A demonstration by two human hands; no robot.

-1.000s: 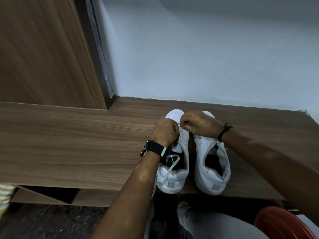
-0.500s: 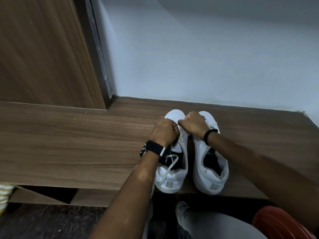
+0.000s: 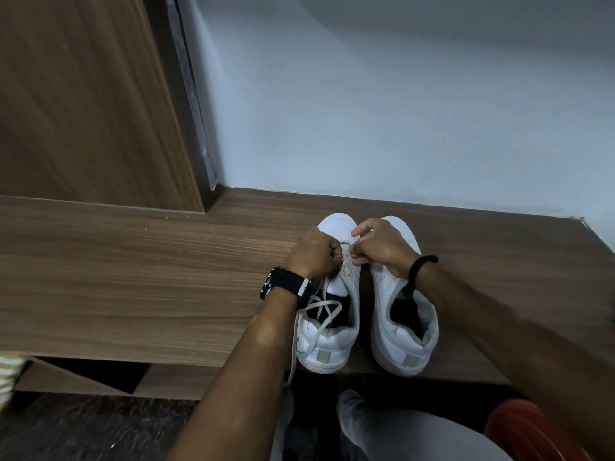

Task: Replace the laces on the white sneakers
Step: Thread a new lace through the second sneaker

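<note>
Two white sneakers stand side by side on the wooden bench (image 3: 133, 277), heels toward me. Over the front of the left sneaker (image 3: 327, 341), my left hand (image 3: 312, 256) is curled, gripping the lace near the eyelets. My right hand (image 3: 382, 246) reaches across the right sneaker (image 3: 404, 331) and pinches the same white lace (image 3: 321, 322) at the left shoe's eyelets. Loose lace ends cross over the left shoe's opening and hang past the heel, off the bench edge. The right sneaker shows no lace.
A wooden panel (image 3: 83, 101) rises at the back left and a pale wall (image 3: 399, 111) stands behind the bench. Below the bench edge are my grey-trousered leg (image 3: 399, 434) and a red round object (image 3: 539, 430) at the lower right.
My right hand has slid left and toward me, off the right shoe's toe, closer to the left shoe's eyelets. My left hand has barely moved.
</note>
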